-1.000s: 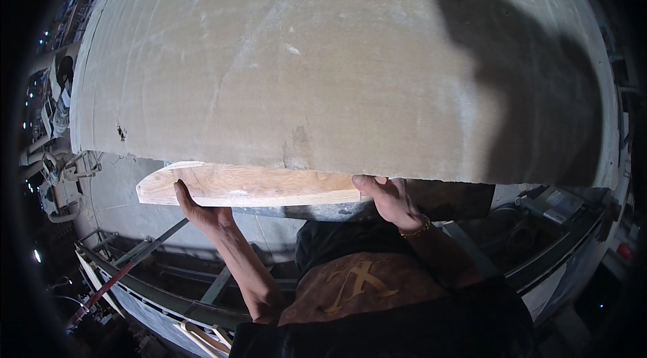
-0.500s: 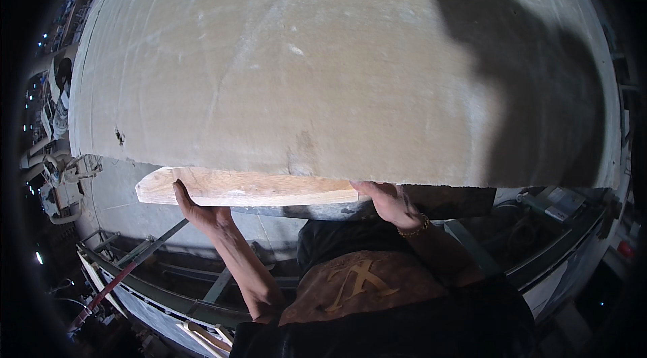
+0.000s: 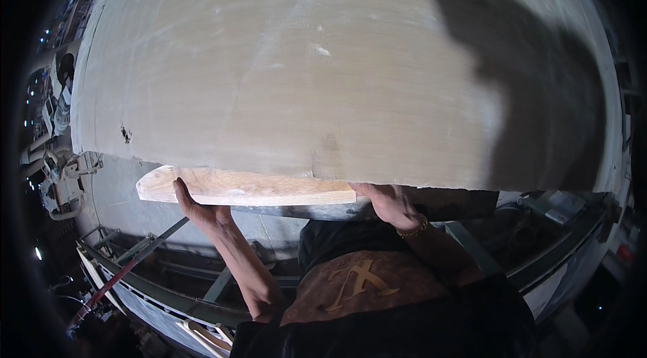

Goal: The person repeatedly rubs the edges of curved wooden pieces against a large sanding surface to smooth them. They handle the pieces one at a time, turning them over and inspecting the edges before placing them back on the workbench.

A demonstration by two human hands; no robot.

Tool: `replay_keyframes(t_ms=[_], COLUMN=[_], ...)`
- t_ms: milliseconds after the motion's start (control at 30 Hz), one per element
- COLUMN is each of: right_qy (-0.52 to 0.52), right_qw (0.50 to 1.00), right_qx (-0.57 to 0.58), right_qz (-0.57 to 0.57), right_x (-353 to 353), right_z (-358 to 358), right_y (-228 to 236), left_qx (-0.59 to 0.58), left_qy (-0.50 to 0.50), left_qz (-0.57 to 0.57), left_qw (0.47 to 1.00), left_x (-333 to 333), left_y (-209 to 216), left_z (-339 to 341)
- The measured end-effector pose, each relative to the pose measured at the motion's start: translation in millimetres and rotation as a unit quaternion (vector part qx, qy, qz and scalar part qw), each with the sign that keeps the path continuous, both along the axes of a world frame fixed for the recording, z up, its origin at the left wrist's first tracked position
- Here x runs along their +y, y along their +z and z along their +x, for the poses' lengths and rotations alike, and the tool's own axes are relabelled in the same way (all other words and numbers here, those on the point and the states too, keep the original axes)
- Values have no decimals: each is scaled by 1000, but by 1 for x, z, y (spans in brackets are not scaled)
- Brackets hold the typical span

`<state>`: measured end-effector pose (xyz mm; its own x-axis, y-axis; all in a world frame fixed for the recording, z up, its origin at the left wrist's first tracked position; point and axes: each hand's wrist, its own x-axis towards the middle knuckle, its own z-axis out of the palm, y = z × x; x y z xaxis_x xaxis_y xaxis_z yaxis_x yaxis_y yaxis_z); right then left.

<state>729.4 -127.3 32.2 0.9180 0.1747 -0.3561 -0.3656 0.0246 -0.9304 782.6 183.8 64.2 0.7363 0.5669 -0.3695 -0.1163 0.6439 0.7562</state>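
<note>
A pale, long wooden piece (image 3: 263, 186) with a slanted left end lies lengthwise just under the ragged near edge of a large beige sheet (image 3: 269, 88). My left hand (image 3: 200, 213) grips it near its left end, thumb on the upper face and fingers underneath. At the other end, my right hand (image 3: 384, 202) is closed around the wood; its fingertips are partly hidden by the wood and the sheet's edge. The far long side of the piece is up against the sheet or beneath it; I cannot tell which.
A dark flat bar or ledge (image 3: 451, 204) runs below the sheet at the right. Green metal frame rails (image 3: 222, 284) stand on both sides of my body. Curved wooden parts (image 3: 202, 338) lie at the lower left. Machinery with pipes (image 3: 60, 183) stands at the far left.
The marks on the beige sheet have shifted to the right, the pale scuff most plainly. Both hands and the wooden piece stay almost where they were.
</note>
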Motion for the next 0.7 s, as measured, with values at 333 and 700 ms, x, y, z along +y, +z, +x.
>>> replay_keyframes(t_ms=[333, 700], right_qy=[1, -52], right_qw=[984, 991], right_qx=[69, -106], right_qz=[162, -58], right_x=[10, -20], right_z=[17, -34], right_y=[16, 12], left_qx=[-35, 0], left_qy=[-4, -34], left_qz=[-7, -13], left_qw=[999, 999], left_x=[12, -27], left_y=[-4, 14], left_z=[-7, 9])
